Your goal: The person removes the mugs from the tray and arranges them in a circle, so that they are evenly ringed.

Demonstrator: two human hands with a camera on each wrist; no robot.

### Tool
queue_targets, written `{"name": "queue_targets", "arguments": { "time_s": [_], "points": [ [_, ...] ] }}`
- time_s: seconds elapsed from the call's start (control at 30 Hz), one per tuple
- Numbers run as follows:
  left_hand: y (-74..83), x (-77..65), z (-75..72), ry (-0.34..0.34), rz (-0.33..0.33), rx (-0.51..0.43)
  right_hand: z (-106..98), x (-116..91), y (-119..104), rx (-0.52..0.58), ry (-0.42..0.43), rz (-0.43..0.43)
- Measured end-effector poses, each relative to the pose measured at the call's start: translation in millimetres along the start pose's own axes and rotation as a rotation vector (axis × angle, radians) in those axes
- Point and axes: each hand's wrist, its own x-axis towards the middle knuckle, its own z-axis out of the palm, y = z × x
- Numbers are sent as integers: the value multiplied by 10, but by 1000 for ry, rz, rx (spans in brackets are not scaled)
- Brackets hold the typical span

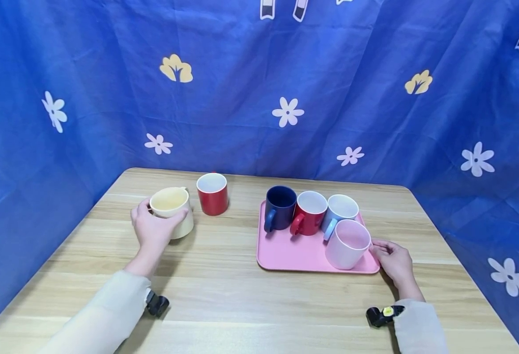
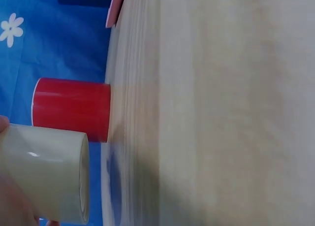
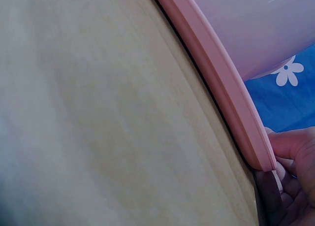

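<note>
Reaches diagonally forward with the pale-sleeved left arm (image 1: 102, 307) and curves the left hand (image 1: 153, 227) in a wide, spread grip. Extends the right arm (image 1: 420, 325), sleeved likewise, well apart and less far forward, angling the right hand (image 1: 394, 261) inward in a narrow pinch.

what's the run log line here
left hand: grips cream mug; right hand: holds pink tray; on tray: navy mug, red mug, light-blue mug, pink mug; off tray: second red mug
</note>
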Motion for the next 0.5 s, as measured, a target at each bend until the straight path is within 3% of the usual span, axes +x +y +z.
{"name": "queue_targets", "arguments": {
  "time_s": [0.5],
  "points": [
    [3,191,263,105,-79,-13,-7,-1,-5,-23,-10,12]
  ]
}}
